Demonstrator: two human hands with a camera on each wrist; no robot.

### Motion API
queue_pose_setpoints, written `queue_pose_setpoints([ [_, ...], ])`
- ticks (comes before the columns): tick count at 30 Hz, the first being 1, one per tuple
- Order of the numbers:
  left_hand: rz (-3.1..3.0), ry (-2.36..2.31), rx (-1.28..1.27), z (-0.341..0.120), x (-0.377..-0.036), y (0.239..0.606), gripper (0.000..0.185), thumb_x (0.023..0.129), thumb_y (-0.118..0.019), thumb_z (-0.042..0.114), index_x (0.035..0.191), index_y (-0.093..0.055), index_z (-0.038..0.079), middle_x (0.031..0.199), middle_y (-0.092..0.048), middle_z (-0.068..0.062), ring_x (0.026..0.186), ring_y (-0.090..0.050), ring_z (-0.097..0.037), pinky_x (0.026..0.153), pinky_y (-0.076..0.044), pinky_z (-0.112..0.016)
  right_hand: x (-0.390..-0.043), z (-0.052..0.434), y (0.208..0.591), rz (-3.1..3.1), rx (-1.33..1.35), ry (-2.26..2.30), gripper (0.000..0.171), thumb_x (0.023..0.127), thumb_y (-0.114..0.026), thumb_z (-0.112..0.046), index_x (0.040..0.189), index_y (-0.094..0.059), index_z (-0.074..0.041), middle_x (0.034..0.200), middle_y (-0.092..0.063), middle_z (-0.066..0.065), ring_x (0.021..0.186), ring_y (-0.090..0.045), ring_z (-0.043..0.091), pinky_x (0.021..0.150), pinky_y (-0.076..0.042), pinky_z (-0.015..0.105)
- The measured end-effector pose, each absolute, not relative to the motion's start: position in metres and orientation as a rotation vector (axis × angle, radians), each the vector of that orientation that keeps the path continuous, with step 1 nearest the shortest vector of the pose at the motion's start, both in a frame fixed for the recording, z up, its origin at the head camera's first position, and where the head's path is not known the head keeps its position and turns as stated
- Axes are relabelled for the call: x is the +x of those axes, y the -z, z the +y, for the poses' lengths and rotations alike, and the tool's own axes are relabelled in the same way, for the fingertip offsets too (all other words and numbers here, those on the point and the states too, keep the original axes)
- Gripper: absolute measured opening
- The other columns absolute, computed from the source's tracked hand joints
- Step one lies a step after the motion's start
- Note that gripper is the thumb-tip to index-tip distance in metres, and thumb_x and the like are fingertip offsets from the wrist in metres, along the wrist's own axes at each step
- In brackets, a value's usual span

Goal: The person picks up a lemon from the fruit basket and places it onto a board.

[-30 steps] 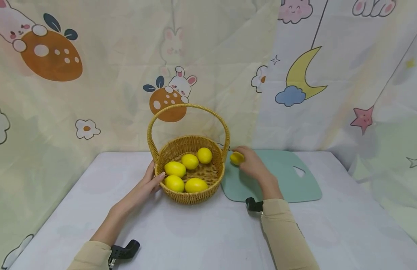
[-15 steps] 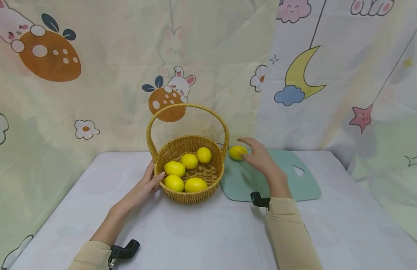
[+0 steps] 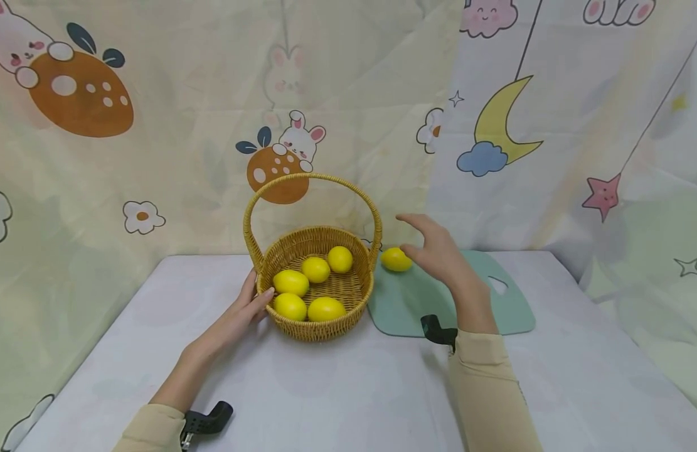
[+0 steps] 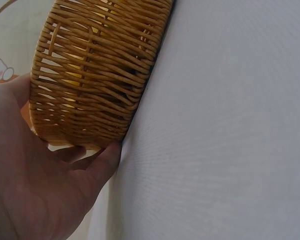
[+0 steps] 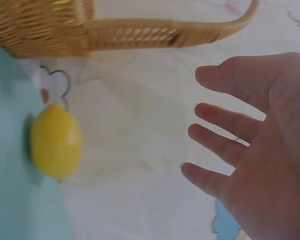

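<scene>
A yellow wicker basket (image 3: 320,331) with a tall arched handle stands on the table, holding several yellow lemons (image 3: 327,309). My left hand (image 3: 249,304) holds its left side, thumb at the rim; in the left wrist view the fingertips (image 4: 110,156) reach low along the wicker wall (image 4: 95,85). Another lemon (image 3: 396,260) lies on the green cutting board (image 3: 404,317), just right of the basket. Above and to the right of that lemon, my right hand (image 3: 441,254) hovers with thumb and fingers spread. The right wrist view shows nothing in its grasp and the lemon (image 5: 56,142) apart from it.
The cutting board's handle hole (image 3: 499,286) is at its right end. White cloth covers the table (image 3: 337,395). A patterned curtain (image 3: 371,125) hangs right behind the table's far edge. The basket handle (image 3: 376,232) rises between the basket bowl and my right hand.
My right hand had its fingers on the lemon over the board; it has let go, spread its fingers and moved up and right. My left hand and the basket have stayed put.
</scene>
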State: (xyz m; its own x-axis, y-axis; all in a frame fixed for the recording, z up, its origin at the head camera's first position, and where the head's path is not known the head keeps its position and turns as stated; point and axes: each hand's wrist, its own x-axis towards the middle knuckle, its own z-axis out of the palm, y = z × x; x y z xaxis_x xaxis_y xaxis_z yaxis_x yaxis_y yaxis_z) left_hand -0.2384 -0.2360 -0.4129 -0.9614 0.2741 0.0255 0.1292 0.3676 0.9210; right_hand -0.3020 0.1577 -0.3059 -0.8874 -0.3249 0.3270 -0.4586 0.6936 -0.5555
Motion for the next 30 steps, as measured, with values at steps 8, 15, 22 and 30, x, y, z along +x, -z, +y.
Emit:
queue_pose_setpoints([
  [8,2.504,-1.636,0.36,-0.236,-0.238,0.412,0.071,0.105,-0.038,0.049,0.153,0.015,0.049,0.168,0.006,-0.002,0.154,-0.012,-0.029,0.118,-0.032,-0.057,-0.282,0.152,0.284,-2.608,0.696,-0.981,0.06,0.094,-0.066,-0.018,0.149,-0.045,-0.025,0.155,-0.043,-0.001,0.145,-0.038,0.023,0.118,-0.036,0.053],
  [15,2.502,-1.638,0.362,-0.236,-0.239,0.413,0.071,0.105,-0.038,0.049,0.153,0.016,0.048,0.168,0.007,-0.002,0.154,-0.012,-0.031,0.118,-0.031,-0.058,-0.262,0.14,0.269,-2.559,0.755,-0.964,0.061,0.093,-0.07,-0.02,0.149,-0.046,-0.028,0.154,-0.045,-0.003,0.144,-0.039,0.021,0.116,-0.039,0.052],
  [22,2.493,-1.647,0.374,-0.236,-0.239,0.413,0.072,0.106,-0.038,0.048,0.154,0.015,0.046,0.168,0.006,-0.003,0.154,-0.014,-0.031,0.118,-0.032,-0.056,-0.253,0.124,0.265,-2.492,0.914,-0.92,0.059,0.091,-0.073,-0.017,0.145,-0.051,-0.022,0.147,-0.052,0.0,0.138,-0.045,0.021,0.112,-0.044,0.046],
  [30,2.501,-1.646,0.352,-0.235,-0.238,0.411,0.072,0.105,-0.039,0.049,0.153,0.014,0.049,0.168,0.006,0.0,0.155,-0.012,-0.029,0.118,-0.032,-0.056,-0.25,0.106,0.27,-2.492,1.039,-0.884,0.058,0.093,-0.071,-0.016,0.146,-0.051,-0.026,0.148,-0.052,-0.002,0.137,-0.047,0.02,0.112,-0.046,0.044],
])
